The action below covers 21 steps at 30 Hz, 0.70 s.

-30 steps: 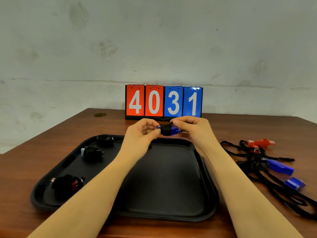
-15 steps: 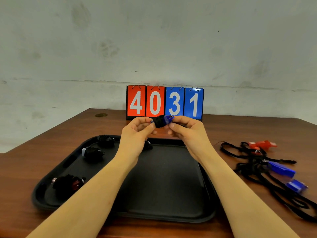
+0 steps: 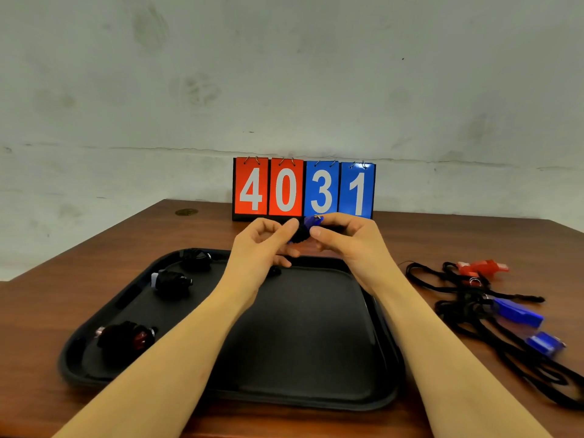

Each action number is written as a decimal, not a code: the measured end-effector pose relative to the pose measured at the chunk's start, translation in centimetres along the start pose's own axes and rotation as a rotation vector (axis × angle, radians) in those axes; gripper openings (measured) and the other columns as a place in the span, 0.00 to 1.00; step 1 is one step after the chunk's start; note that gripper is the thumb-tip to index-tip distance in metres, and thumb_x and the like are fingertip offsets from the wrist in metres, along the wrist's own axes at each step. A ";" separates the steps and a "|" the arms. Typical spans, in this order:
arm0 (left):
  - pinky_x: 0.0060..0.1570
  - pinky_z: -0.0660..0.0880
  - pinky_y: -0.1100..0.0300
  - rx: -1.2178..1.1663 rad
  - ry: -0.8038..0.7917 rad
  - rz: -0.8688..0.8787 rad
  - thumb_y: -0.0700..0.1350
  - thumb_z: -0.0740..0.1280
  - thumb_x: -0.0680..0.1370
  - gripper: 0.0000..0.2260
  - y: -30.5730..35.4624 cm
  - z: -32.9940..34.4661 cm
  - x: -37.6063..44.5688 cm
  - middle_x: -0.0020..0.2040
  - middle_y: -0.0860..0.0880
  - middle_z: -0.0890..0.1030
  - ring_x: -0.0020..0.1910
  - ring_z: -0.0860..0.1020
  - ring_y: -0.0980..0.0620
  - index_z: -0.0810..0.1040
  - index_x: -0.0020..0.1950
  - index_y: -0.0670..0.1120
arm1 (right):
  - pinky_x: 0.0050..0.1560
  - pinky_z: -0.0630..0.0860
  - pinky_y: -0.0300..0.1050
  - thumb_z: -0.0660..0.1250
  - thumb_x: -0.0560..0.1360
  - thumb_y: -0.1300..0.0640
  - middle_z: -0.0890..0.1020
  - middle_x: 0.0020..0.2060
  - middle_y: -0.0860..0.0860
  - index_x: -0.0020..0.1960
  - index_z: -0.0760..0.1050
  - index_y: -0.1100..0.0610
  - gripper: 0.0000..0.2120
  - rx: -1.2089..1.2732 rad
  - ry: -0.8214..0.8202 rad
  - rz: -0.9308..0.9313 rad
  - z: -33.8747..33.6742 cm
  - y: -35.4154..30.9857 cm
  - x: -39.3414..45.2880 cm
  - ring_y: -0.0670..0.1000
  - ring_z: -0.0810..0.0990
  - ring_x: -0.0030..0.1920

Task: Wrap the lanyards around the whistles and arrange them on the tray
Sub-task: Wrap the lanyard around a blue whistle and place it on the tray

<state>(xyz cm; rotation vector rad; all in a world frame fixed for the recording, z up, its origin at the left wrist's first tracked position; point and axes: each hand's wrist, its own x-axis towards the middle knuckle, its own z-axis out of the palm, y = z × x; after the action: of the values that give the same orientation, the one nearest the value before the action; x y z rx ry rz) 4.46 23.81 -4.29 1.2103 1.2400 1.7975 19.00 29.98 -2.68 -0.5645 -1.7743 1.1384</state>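
Behind tray, scoreboard, right of tray, tangled lanyards

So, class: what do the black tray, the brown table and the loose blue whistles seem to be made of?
Black rectangular tray: probably matte plastic, judging by its dull moulded rim. Brown table: wood or wood-look laminate, with visible grain and a low sheen. Two loose blue whistles: likely glossy plastic, saturated colour with soft highlights. Their black lanyards: apparently braided fabric cord.
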 end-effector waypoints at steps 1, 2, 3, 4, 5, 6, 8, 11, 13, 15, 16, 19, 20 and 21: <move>0.41 0.78 0.56 -0.007 0.001 -0.004 0.45 0.68 0.73 0.09 0.1 0.1 0.0 0.46 0.43 0.81 0.38 0.80 0.50 0.74 0.49 0.43 | 0.46 0.79 0.42 0.69 0.72 0.62 0.82 0.39 0.52 0.48 0.80 0.54 0.06 -0.014 -0.007 -0.003 0.0 0.0 0.0 0.48 0.79 0.39; 0.43 0.79 0.55 -0.020 -0.003 -0.002 0.44 0.68 0.73 0.09 0.1 0.1 -0.1 0.47 0.44 0.82 0.38 0.81 0.50 0.74 0.51 0.44 | 0.44 0.79 0.40 0.69 0.72 0.62 0.82 0.39 0.51 0.48 0.80 0.54 0.06 -0.013 -0.007 0.000 0.0 0.0 0.0 0.48 0.79 0.39; 0.45 0.79 0.54 -0.029 -0.010 0.002 0.43 0.68 0.73 0.10 0.1 0.1 -0.1 0.48 0.45 0.82 0.39 0.81 0.50 0.74 0.53 0.44 | 0.42 0.78 0.39 0.69 0.72 0.62 0.82 0.38 0.51 0.47 0.80 0.54 0.06 -0.003 -0.002 0.007 0.0 0.0 0.0 0.47 0.79 0.37; 0.46 0.79 0.54 -0.021 -0.018 0.009 0.42 0.68 0.74 0.11 0.2 0.0 -0.1 0.48 0.46 0.81 0.41 0.81 0.50 0.75 0.55 0.45 | 0.40 0.78 0.39 0.69 0.72 0.62 0.82 0.36 0.51 0.46 0.80 0.54 0.06 0.010 0.004 0.015 0.1 0.0 0.0 0.47 0.78 0.36; 0.48 0.79 0.54 0.005 -0.025 0.016 0.42 0.67 0.74 0.12 0.1 0.0 -0.1 0.49 0.46 0.81 0.42 0.81 0.51 0.76 0.57 0.45 | 0.39 0.78 0.38 0.69 0.72 0.62 0.81 0.34 0.51 0.45 0.80 0.54 0.05 0.020 0.010 0.022 0.1 0.0 0.0 0.46 0.78 0.35; 0.49 0.79 0.55 0.036 -0.033 0.022 0.41 0.68 0.74 0.13 0.1 0.0 -0.1 0.51 0.47 0.80 0.44 0.81 0.51 0.76 0.59 0.46 | 0.38 0.78 0.38 0.68 0.72 0.63 0.81 0.33 0.51 0.44 0.80 0.54 0.05 0.033 0.019 0.030 0.2 0.1 0.0 0.47 0.77 0.34; 0.48 0.79 0.59 0.090 -0.064 0.023 0.40 0.68 0.74 0.15 -0.1 0.0 -0.2 0.53 0.48 0.78 0.48 0.81 0.51 0.76 0.60 0.49 | 0.36 0.77 0.38 0.68 0.72 0.64 0.81 0.32 0.52 0.43 0.81 0.55 0.06 0.070 0.041 0.050 0.1 0.1 0.1 0.47 0.77 0.33; 0.42 0.78 0.66 0.149 -0.085 0.046 0.40 0.68 0.74 0.15 -0.4 0.1 -0.3 0.56 0.48 0.79 0.49 0.81 0.52 0.77 0.60 0.49 | 0.35 0.77 0.37 0.68 0.72 0.65 0.82 0.32 0.52 0.43 0.81 0.56 0.06 0.095 0.042 0.071 0.1 0.1 0.2 0.46 0.78 0.31; 0.43 0.78 0.66 0.184 -0.067 0.059 0.41 0.68 0.74 0.14 -0.5 0.1 -0.2 0.55 0.48 0.80 0.47 0.81 0.52 0.77 0.60 0.48 | 0.35 0.77 0.38 0.68 0.72 0.65 0.82 0.32 0.51 0.44 0.81 0.56 0.05 0.084 0.031 0.073 0.1 0.1 0.2 0.45 0.78 0.31; 0.45 0.78 0.64 0.228 -0.048 0.076 0.41 0.69 0.74 0.13 -0.5 0.0 -0.2 0.54 0.49 0.81 0.45 0.81 0.53 0.77 0.58 0.49 | 0.36 0.78 0.38 0.68 0.72 0.65 0.82 0.32 0.51 0.44 0.81 0.57 0.05 0.073 0.026 0.073 0.2 0.1 0.2 0.45 0.78 0.32; 0.45 0.78 0.64 0.253 -0.042 0.086 0.41 0.69 0.73 0.13 -0.5 0.0 -0.2 0.53 0.50 0.81 0.44 0.81 0.54 0.76 0.57 0.49 | 0.37 0.78 0.39 0.68 0.72 0.65 0.82 0.32 0.51 0.45 0.81 0.57 0.05 0.067 0.026 0.074 0.2 0.2 0.2 0.45 0.78 0.32; 0.42 0.78 0.65 0.340 -0.035 0.135 0.41 0.70 0.73 0.12 -0.6 0.1 -0.2 0.51 0.52 0.80 0.44 0.80 0.55 0.75 0.55 0.49 | 0.37 0.78 0.39 0.68 0.72 0.65 0.82 0.32 0.51 0.44 0.81 0.56 0.05 0.036 0.031 0.081 0.2 0.2 0.2 0.45 0.79 0.32; 0.43 0.78 0.64 0.371 -0.029 0.154 0.42 0.70 0.73 0.12 -0.6 0.1 -0.2 0.51 0.53 0.80 0.46 0.80 0.55 0.75 0.54 0.50 | 0.36 0.78 0.38 0.68 0.72 0.64 0.82 0.32 0.51 0.44 0.81 0.56 0.05 0.018 0.034 0.081 0.2 0.3 0.2 0.46 0.79 0.32; 0.46 0.78 0.61 0.403 -0.023 0.171 0.42 0.70 0.73 0.12 -0.8 0.1 -0.1 0.51 0.53 0.80 0.48 0.79 0.54 0.74 0.54 0.50 | 0.36 0.78 0.38 0.68 0.72 0.64 0.82 0.32 0.51 0.43 0.81 0.56 0.05 -0.003 0.037 0.079 0.3 0.3 0.2 0.46 0.79 0.32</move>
<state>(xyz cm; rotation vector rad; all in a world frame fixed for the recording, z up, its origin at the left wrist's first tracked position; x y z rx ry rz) 4.56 24.04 -5.01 1.5952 1.5778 1.6929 18.57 30.14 -2.90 -0.6582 -1.7353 1.1720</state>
